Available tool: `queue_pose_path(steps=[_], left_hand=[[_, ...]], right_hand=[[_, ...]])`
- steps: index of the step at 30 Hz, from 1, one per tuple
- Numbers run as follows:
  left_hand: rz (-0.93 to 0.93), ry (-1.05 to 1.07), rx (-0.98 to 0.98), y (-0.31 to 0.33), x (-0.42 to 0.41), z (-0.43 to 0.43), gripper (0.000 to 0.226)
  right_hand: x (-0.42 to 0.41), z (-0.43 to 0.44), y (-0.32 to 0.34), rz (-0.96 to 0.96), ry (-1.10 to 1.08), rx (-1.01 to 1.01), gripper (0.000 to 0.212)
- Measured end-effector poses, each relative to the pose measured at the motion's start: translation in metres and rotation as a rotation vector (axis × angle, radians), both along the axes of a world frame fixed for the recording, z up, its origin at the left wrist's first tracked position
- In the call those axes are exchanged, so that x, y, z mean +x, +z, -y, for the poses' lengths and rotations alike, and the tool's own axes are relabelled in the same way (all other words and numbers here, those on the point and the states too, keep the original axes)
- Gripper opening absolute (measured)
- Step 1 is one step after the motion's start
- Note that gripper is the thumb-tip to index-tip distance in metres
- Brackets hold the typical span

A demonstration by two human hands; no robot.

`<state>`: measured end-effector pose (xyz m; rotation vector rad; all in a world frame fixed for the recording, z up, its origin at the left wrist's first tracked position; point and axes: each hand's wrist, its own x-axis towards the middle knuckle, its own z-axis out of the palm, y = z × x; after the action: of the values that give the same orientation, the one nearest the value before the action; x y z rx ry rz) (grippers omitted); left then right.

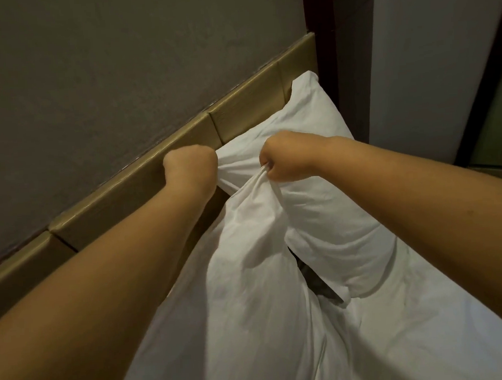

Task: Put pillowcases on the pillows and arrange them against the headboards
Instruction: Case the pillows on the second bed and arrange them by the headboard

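Note:
A white pillow in its pillowcase [248, 263] hangs lifted by its top edge over the bed, close to the tan padded headboard [143, 181]. My left hand [191, 165] grips the left corner of that edge with curled fingers. My right hand [283, 160] pinches a bunched fold of the same edge. Behind it a second white pillow [314, 144] lies against the headboard, reaching into the far corner.
A white bed sheet [414, 326] covers the mattress at the lower right. A grey wall [89, 67] rises above the headboard. A dark wooden post [344, 52] and a pale wall [430, 61] close off the right side.

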<state>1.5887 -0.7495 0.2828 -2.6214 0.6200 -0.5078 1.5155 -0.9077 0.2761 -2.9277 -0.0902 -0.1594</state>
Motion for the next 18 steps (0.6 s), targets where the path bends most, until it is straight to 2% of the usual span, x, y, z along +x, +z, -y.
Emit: queue_pose_path(steps=[2, 6, 8, 10, 12, 13, 14, 16, 18], left_hand=[[0.008, 0.000, 0.005, 0.013, -0.001, -0.003, 0.002], [-0.036, 0.010, 0.022, 0.007, -0.007, -0.009, 0.006], [-0.093, -0.020, -0.109, 0.001, -0.008, -0.013, 0.010], [-0.273, -0.002, -0.367, 0.007, -0.014, -0.015, 0.033], [-0.603, 0.080, -0.700, 0.014, -0.017, -0.019, 0.055], [-0.747, 0.109, -0.799, 0.017, -0.020, -0.021, 0.060], [-0.819, 0.112, -0.801, 0.018, -0.021, -0.024, 0.059], [-0.754, 0.087, -0.687, 0.011, -0.015, -0.034, 0.038], [-0.551, 0.089, -0.585, 0.001, -0.004, -0.042, 0.022]], right_hand=[[0.002, -0.001, 0.007, 0.018, -0.029, 0.000, 0.013], [0.014, -0.005, 0.020, 0.114, -0.091, -0.016, 0.016], [0.026, -0.008, 0.025, 0.181, -0.109, -0.004, 0.015], [0.039, -0.011, 0.028, 0.239, -0.128, 0.012, 0.016], [0.050, -0.014, 0.028, 0.266, -0.163, 0.003, 0.015], [0.056, -0.015, 0.028, 0.270, -0.180, -0.007, 0.015], [0.062, -0.017, 0.028, 0.267, -0.196, -0.016, 0.015], [0.072, -0.021, 0.026, 0.246, -0.226, -0.039, 0.017], [0.083, -0.024, 0.023, 0.223, -0.248, -0.072, 0.024]])
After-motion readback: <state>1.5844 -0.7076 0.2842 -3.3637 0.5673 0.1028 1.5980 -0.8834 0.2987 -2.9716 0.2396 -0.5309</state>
